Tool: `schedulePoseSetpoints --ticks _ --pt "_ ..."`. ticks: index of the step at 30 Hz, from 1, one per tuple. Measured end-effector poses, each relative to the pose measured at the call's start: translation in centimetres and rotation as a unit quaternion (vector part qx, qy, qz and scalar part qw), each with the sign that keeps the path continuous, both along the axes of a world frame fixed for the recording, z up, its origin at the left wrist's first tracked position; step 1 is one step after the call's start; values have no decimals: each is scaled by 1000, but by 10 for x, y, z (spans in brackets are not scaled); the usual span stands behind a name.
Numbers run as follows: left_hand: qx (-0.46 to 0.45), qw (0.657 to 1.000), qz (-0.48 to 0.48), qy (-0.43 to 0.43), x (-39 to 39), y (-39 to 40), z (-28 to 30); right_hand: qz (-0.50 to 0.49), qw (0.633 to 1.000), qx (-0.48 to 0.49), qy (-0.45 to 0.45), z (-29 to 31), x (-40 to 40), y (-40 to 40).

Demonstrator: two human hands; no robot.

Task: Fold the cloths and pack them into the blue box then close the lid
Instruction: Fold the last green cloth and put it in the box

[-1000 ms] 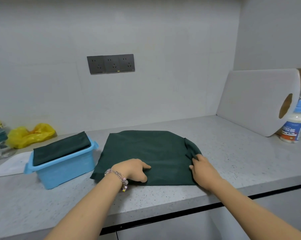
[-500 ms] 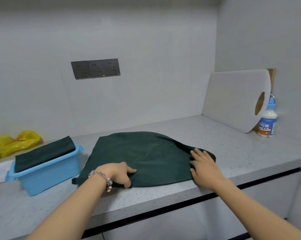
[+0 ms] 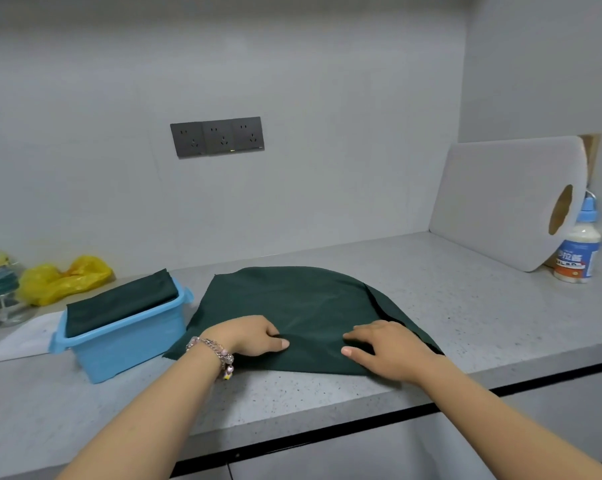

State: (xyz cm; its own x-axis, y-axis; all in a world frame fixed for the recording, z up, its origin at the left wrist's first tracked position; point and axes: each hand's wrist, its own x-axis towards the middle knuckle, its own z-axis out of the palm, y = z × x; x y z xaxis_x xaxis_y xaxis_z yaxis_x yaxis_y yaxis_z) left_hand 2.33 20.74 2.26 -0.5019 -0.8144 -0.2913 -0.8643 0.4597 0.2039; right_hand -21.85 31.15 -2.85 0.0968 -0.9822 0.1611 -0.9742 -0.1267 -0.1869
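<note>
Pinning the cloth (image 3: 292,306) flat on the counter (image 3: 466,306) so it can't slide while we fold, we pinch its near edge with the left hand (image 3: 249,336), press the right hand (image 3: 386,348) on it with fingers straight, box (image 3: 126,337) just left.

Two cloths (image 3: 292,306), one blue box (image 3: 126,344)
</note>
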Motion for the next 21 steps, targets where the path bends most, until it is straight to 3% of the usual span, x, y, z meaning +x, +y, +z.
schedulePoseSetpoints --ticks 6,11,21 --pt "27 999 17 -7 -11 -19 -1 19 1000 7 -11 -10 15 -29" --pt "-24 1000 6 1 -27 -53 -8 21 1000 -10 -10 -9 18 -67" --pt "-108 990 53 71 -68 -127 -37 -129 990 -63 -9 -4 -15 -169"
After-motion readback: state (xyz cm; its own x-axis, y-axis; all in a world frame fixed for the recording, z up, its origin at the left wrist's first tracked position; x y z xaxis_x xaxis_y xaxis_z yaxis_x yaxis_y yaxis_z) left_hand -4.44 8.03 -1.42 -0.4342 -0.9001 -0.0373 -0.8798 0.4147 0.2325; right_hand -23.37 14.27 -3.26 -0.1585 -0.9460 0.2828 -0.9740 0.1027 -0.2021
